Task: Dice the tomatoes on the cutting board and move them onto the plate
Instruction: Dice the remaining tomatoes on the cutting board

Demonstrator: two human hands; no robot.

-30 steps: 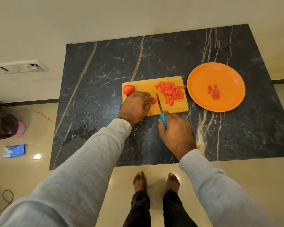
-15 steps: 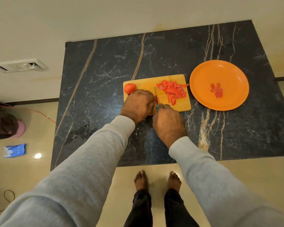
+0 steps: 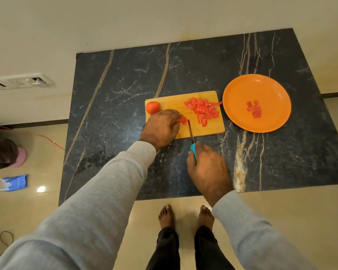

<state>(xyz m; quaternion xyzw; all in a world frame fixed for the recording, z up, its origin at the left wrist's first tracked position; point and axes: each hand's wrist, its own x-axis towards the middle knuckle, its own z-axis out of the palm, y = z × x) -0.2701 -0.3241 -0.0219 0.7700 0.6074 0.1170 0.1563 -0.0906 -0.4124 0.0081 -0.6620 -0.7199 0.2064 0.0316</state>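
Note:
A wooden cutting board (image 3: pixel 174 100) lies on the dark marble counter. A whole tomato (image 3: pixel 153 107) sits at its left end and a heap of diced tomato (image 3: pixel 203 110) at its right. My left hand (image 3: pixel 161 128) presses a tomato piece (image 3: pixel 182 120) onto the board, its fingers covering most of it. My right hand (image 3: pixel 208 172) grips the blue handle of a knife (image 3: pixel 190 131), whose blade tip rests right beside that piece. An orange plate (image 3: pixel 240 114) to the right of the board holds a few tomato cubes (image 3: pixel 254 109).
The black marble counter (image 3: pixel 115 114) ends at a front edge just above my bare feet. The wall with a socket panel (image 3: pixel 21 81) lies to the left. On the floor at left are a dark bag, a blue packet (image 3: pixel 13 182) and a cable.
My right hand has drawn back toward me with the knife, sliding the blade off the tomato piece. My left hand stays on the piece.

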